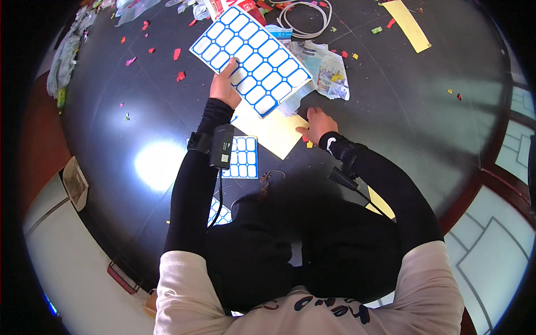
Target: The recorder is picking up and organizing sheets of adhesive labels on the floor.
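- Head view: the label sheet [259, 61] is sitting up and to the right of the left hand [225, 88], which is pinching its lower-left long edge, thumb on top.
- Its long axis is running from upper left to lower right — a flat rectangle, showing rounded white labels outlined in blue.
- The right hand [320, 125] is holding its fingers bent beside the smooth yellow sheet [273, 137] — whether they are pinching anything, I cannot tell.
- Torn newspaper [335, 72] is lying beyond.
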Available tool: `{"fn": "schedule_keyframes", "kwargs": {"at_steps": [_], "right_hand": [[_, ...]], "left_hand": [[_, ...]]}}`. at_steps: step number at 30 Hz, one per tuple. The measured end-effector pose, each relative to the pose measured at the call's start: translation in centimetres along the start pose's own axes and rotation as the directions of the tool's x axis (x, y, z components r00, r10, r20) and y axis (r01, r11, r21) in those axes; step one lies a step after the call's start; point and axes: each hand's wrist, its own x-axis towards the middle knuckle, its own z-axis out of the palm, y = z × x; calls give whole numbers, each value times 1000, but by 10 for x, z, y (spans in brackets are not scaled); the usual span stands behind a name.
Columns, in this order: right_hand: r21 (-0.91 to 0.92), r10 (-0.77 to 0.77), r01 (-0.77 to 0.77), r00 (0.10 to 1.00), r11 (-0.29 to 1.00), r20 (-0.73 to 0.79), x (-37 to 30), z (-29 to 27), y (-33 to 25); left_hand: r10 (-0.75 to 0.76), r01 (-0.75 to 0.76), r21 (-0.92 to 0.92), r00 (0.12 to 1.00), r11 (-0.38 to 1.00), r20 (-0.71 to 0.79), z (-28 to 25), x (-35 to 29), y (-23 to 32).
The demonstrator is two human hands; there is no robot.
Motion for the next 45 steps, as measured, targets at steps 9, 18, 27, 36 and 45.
{"fn": "schedule_keyframes", "kwargs": {"at_steps": [9,18,27,36,45], "right_hand": [[30,100,-101,994,994,32,8,16,0],[661,84,126,957,740,-277,28,-20,45],[631,152,372,771,681,-618,50,-123,34],[232,2,512,410,827,-912,27,-182,-40],[-328,-548,627,191,707,-814,18,-185,-85]], "left_hand": [[-37,33,44,994,998,100,0,-1,-3],[-36,39,-20,991,999,129,-12,11,-12],[-158,146,72,964,987,212,-12,17,-4],[-253,214,175,935,961,247,-17,21,1],[-300,254,205,922,945,245,-20,22,1]]}}
